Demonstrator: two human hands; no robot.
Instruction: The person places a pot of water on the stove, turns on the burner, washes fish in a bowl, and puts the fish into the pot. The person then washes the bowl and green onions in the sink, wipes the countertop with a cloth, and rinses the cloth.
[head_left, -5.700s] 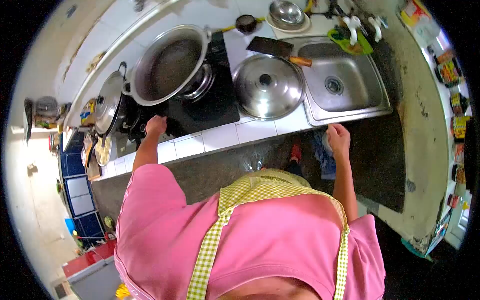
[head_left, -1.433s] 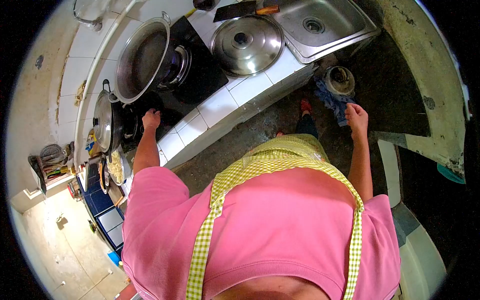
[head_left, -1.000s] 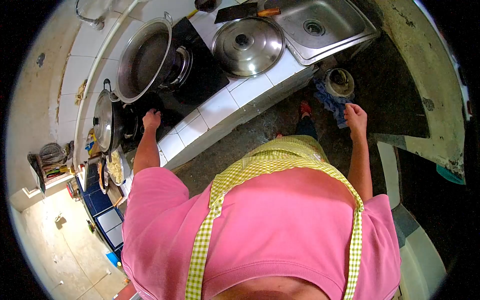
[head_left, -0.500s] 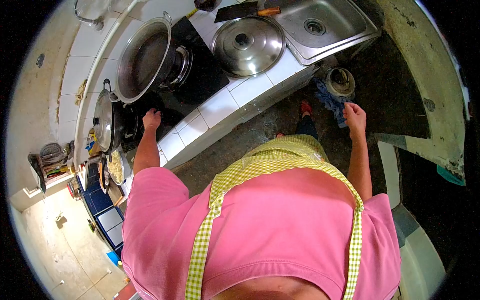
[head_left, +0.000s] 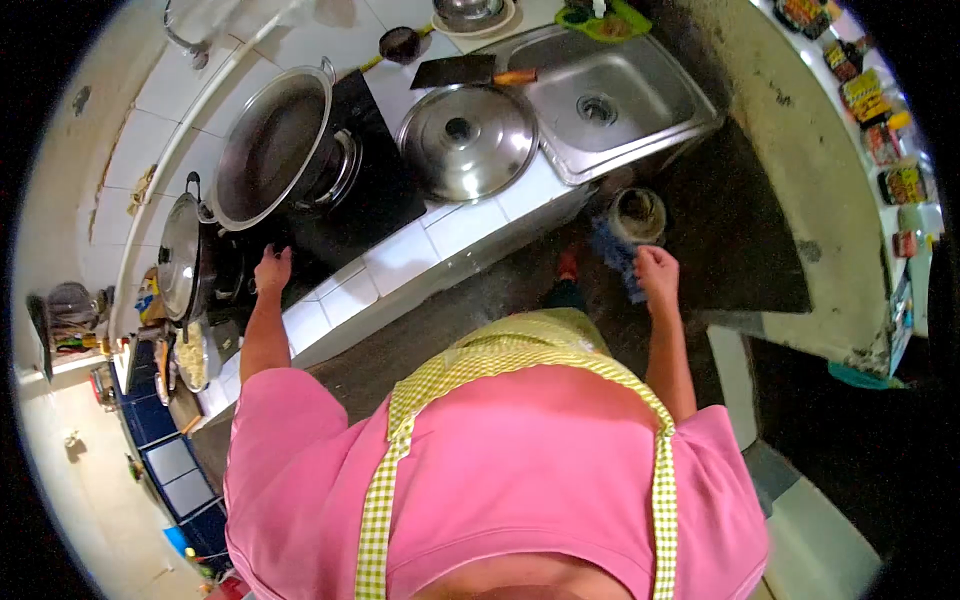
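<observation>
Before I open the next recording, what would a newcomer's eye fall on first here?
The bright pink shirt filling the bottom middle, crossed by green-checked apron straps. Then the big open pot on the black stove, upper left, with the left hand just below it in view. Last, the shiny round lid, upper centre, between stove and sink.

Ahead of you runs a white-tiled desk (head_left: 405, 262), with a white tiled wall (head_left: 190, 75) behind it. On your right stands a stained, weathered wall (head_left: 820, 200). The floor (head_left: 375, 358) below you is dark and dull. At your lower left, bright light falls on a pale surface (head_left: 90, 480), perhaps floor, beside blue and white tiles (head_left: 185, 490).
</observation>
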